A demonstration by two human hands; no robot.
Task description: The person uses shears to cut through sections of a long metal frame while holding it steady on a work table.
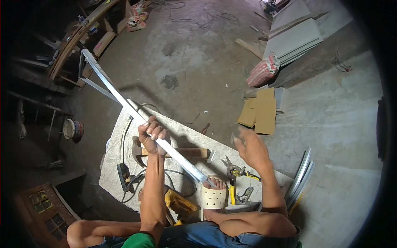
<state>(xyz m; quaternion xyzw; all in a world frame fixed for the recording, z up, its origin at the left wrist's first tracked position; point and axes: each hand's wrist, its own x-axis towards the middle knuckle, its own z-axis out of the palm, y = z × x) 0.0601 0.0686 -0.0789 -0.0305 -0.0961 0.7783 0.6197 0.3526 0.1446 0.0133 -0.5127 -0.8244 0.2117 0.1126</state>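
Observation:
My left hand (pixel 154 134) grips a long silver metal channel (pixel 108 82), folded at its upper-left end, which runs diagonally to my foot in a white clog (pixel 214 197). My right hand (pixel 252 149) is raised to the right with fingers apart, slightly blurred, above yellow-handled snips (pixel 232 190). On the pale slab (pixel 111 157) beneath lie a wooden-handled claw hammer (pixel 194 153), another hand tool (pixel 246 196), a black electrical connector (pixel 123 177) with cords, and a yellow power tool (pixel 180 202) near my left forearm.
Metal profiles (pixel 304 173) lie at right. Cardboard sheets (pixel 264 115), a red-and-white sack (pixel 260 72) and stacked boards (pixel 293 41) line the right wall (pixel 339 124). A bucket (pixel 72 129), wooden shelving (pixel 68 49) and a wooden cabinet (pixel 41 206) stand left. Cables (pixel 198 18) lie on the far floor.

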